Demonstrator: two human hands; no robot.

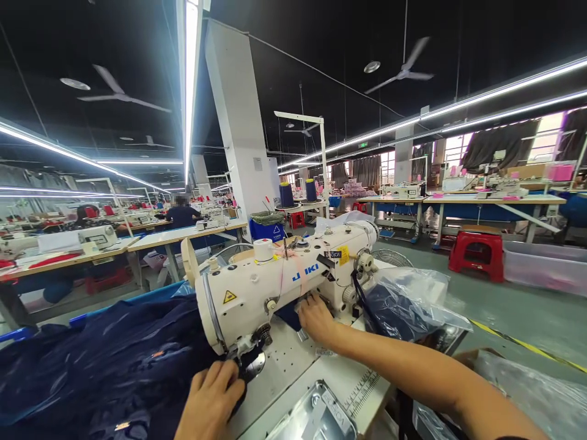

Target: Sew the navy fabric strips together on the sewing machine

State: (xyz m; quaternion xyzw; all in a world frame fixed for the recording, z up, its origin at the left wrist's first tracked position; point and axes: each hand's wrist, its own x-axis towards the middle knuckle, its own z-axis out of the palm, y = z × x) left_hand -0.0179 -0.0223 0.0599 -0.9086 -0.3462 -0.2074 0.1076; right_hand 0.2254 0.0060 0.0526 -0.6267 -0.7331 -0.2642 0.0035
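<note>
While the left hand (211, 397) presses curled fingers on the navy fabric (105, 366) beside the needle, the right hand (316, 318) reaches under the sewing machine (275, 281) arm. Its fingers grip fabric there. A plastic bag (413, 302) lies right of the machine.

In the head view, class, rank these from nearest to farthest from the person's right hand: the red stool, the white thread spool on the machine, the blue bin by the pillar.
1. White thread spool: on top of the sewing machine, just up and left of the right hand.
2. Blue bin: behind the machine, by the pillar.
3. Red stool: far right, across the aisle.
</note>
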